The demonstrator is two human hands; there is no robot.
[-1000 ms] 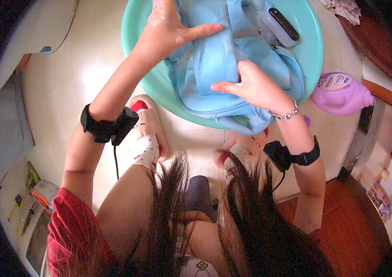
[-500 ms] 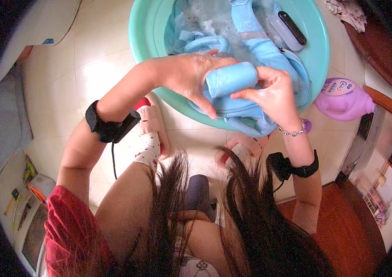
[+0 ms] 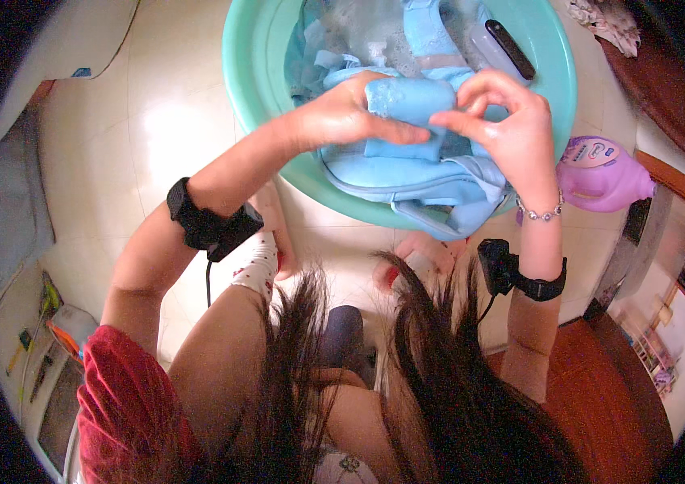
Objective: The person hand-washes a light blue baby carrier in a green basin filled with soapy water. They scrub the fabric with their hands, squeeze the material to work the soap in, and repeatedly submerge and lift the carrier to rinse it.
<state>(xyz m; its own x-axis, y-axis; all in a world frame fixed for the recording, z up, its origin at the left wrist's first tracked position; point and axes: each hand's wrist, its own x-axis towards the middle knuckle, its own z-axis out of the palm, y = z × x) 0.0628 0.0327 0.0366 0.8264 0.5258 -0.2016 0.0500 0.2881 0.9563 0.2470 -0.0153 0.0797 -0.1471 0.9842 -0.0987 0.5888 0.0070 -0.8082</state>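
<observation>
A wet light-blue fabric bag (image 3: 407, 179) with seams and straps lies in a green basin (image 3: 254, 77) of sudsy water, partly over its near rim. My left hand (image 3: 350, 113) is closed on a folded, padded blue part of the bag (image 3: 411, 98), thumb across its near face and the other fingers mostly hidden behind. Foam clings to that part's left end. At its right end, my right hand (image 3: 516, 121) is curled, with thumb and fingertips pinching the edge. A broad blue strap (image 3: 431, 28) reaches up through the water behind.
A scrub brush (image 3: 503, 48) with a clear and black body lies inside the basin at the right. Outside stands a purple detergent bottle (image 3: 604, 173). My feet are on the tiled floor near the basin; a reddish-brown wooden surface (image 3: 592, 387) is at lower right.
My left hand has moved from spread beside the padded part to gripping its left end. My right hand has shifted right and up, and the part sits farther from me.
</observation>
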